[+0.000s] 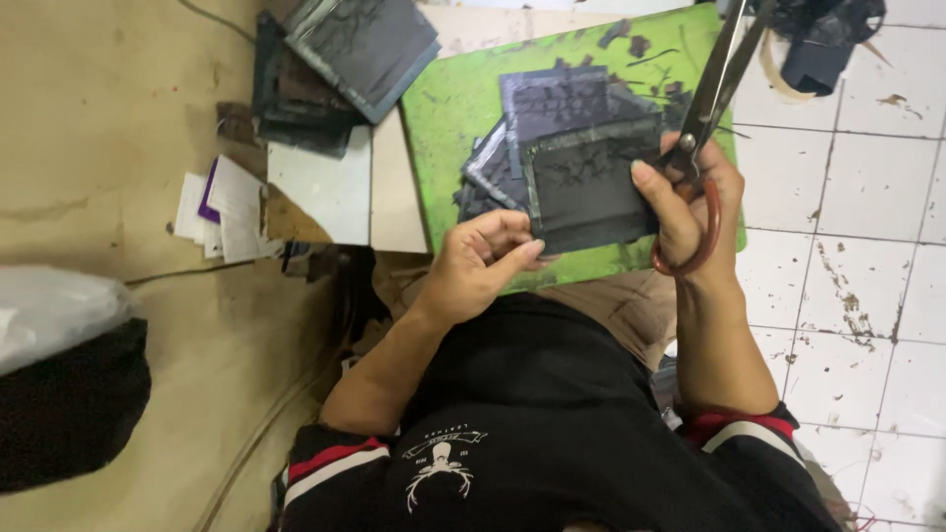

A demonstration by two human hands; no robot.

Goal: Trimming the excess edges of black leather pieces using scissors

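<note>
Apparently midway, the left hand [481, 264] pinches a dark fabric square [587, 187] above the green board [443, 108], the right hand [688, 197] grips scissors [711, 94], trimmed scraps [631, 39] scattered, stacked squares [335, 69] waiting.

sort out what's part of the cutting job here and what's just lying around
In hand:
- dark square piece, held by left hand
- scissors in right hand
- cut dark pieces on green board

Lying about:
- stack of dark sheets
- white paper slips
- black bag
</note>
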